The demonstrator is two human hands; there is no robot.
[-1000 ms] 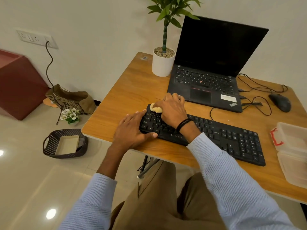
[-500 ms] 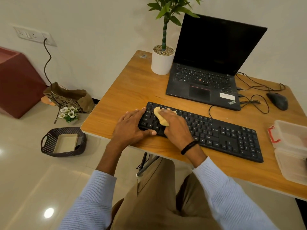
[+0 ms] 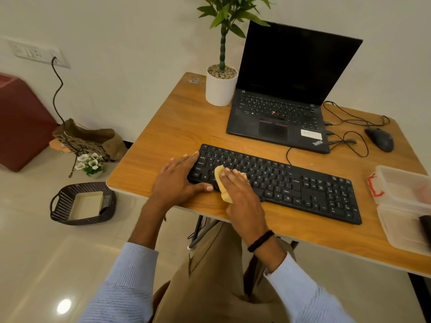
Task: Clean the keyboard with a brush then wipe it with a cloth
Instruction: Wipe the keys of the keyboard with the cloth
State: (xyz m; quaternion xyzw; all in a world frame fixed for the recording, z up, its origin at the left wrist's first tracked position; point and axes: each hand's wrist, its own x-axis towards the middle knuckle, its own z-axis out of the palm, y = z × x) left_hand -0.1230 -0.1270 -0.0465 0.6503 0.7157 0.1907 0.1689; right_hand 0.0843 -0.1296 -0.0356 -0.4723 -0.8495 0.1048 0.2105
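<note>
Centre frame, the right hand (image 3: 240, 194) presses the cloth (image 3: 219, 177) flat-fingered onto the keyboard (image 3: 303, 185). The left hand (image 3: 176, 180) — fingers straight — rests on its left end.

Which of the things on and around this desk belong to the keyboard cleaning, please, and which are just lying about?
In use: keyboard, cloth, left hand resting on the keyboard's end, right hand pressing the cloth on the keys.
Lying about: laptop, potted plant, mouse, plastic boxes, basket, paper bag.
</note>
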